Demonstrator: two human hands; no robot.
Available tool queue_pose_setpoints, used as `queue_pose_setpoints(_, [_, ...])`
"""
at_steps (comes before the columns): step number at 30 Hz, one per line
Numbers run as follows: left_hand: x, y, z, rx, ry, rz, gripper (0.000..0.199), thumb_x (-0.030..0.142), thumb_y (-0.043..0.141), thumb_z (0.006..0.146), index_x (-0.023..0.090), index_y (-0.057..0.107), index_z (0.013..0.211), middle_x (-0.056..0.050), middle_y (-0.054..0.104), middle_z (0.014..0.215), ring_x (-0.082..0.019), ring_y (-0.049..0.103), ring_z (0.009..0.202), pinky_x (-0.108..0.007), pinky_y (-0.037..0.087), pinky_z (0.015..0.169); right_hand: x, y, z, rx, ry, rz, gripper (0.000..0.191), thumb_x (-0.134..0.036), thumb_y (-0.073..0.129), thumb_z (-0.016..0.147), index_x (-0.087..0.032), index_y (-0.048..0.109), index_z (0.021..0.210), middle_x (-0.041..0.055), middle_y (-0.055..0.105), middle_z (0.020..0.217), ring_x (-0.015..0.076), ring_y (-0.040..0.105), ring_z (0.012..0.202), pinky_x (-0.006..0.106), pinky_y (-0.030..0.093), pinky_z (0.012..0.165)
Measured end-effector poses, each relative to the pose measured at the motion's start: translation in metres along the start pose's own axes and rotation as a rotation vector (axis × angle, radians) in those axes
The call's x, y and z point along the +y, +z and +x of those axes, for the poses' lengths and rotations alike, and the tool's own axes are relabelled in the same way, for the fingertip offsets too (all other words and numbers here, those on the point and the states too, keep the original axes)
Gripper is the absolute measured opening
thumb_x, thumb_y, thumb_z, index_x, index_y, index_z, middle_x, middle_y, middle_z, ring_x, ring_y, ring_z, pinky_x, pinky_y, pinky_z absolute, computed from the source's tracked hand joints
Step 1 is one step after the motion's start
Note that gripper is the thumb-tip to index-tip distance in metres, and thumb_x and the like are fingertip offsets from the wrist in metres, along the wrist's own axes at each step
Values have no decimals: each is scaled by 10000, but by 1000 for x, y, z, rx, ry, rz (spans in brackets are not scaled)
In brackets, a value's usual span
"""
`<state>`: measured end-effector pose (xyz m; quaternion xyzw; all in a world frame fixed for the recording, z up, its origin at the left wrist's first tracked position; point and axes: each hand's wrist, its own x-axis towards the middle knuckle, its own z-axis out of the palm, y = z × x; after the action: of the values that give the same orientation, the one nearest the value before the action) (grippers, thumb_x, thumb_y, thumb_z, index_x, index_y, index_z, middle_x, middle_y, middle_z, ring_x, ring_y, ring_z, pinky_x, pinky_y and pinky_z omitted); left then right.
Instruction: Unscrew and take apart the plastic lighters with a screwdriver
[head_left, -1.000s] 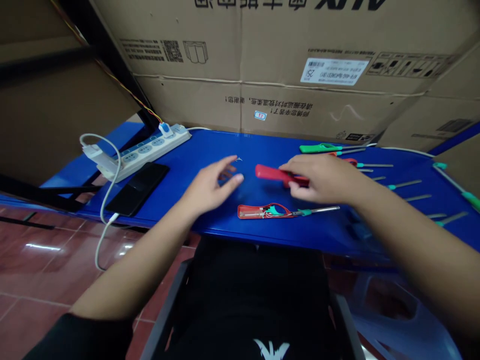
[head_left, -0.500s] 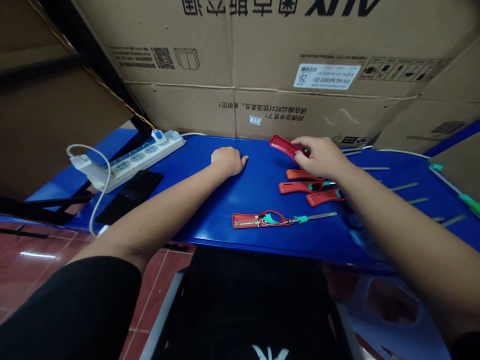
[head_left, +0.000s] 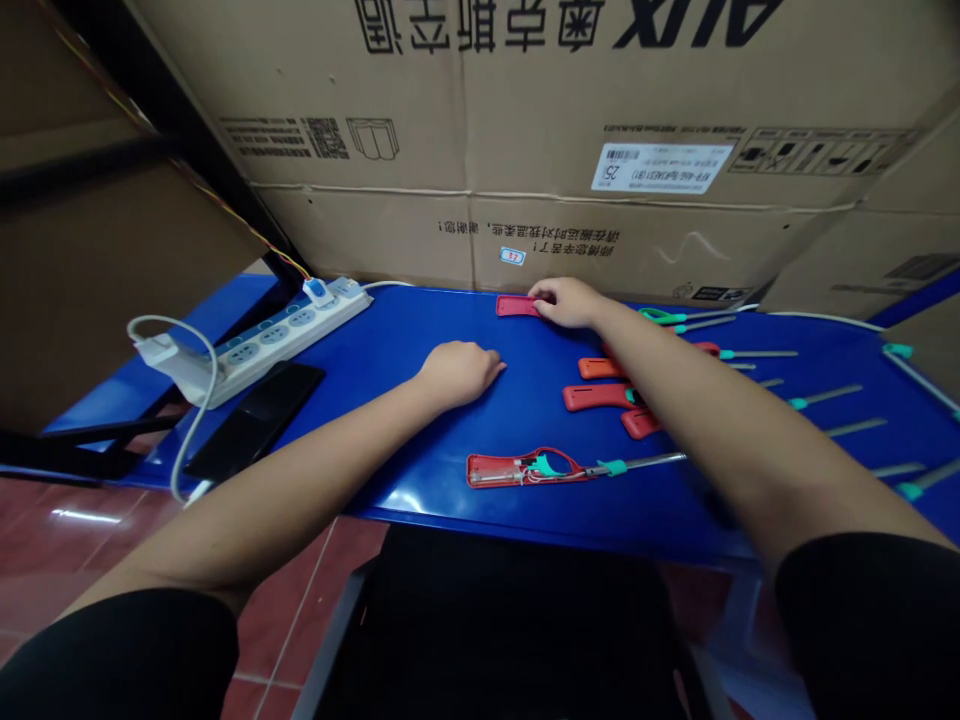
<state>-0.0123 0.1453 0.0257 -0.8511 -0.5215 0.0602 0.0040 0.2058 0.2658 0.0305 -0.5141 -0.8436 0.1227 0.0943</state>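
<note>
My right hand is closed, with its fingertips on one end of a red plastic lighter casing near the back edge of the blue table. To its left and closer to me, my left hand rests in a loose fist on the table. Whatever its fingers may hold is hidden. In front of both hands lies an opened lighter, its red shell showing a clear tube, wires and a green trigger, with a metal rod pointing right. Several red and orange lighters lie partly under my right forearm.
A white power strip with plugs and a cable stands on the left, beside a black phone. Behind the blue table rises a large cardboard box. More metal lighter rods lie to the right.
My right hand has moved left and set the red casing down near the table's back edge. My left hand has shifted slightly toward me, still closed. The view has tilted slightly up.
</note>
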Motion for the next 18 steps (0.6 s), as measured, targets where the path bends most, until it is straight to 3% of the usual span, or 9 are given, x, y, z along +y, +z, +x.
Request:
queue_pose_setpoints(4, [-5,0,0,8,70,12,517,454,301,1032,152,721,1026,-190,744,931,-340,722,932,-384,510,756,18,-5,-16,36,-36,-88,409,-323,530,910,-139,703,1232,148,653,1260,238,603,1125,342,433,1026])
queue_pose_setpoints(7, [-9,1,3,6,109,28,518,445,298,1030,145,719,1000,-190,741,906,-341,723,899,-385,505,735,39,-16,-34,76,14,-154,464,-316,462,939,-131,641,1325,167,599,1337,267,539,1243,374,384,1089])
queue_pose_setpoints(12, [-13,5,6,12,138,32,528,457,291,1026,149,718,979,-178,741,881,-329,723,864,-369,496,707,76,-24,-71,29,175,-246,491,-460,445,954,-142,709,1219,192,645,1237,318,588,1153,451,428,1033])
queue_pose_setpoints(18, [-12,5,6,7,118,58,534,460,290,1021,148,723,994,-174,740,874,-318,726,857,-356,493,701,104,-28,-106,-4,269,-285,471,-505,457,945,-213,720,1203,126,687,1181,271,617,1133,380,458,1007])
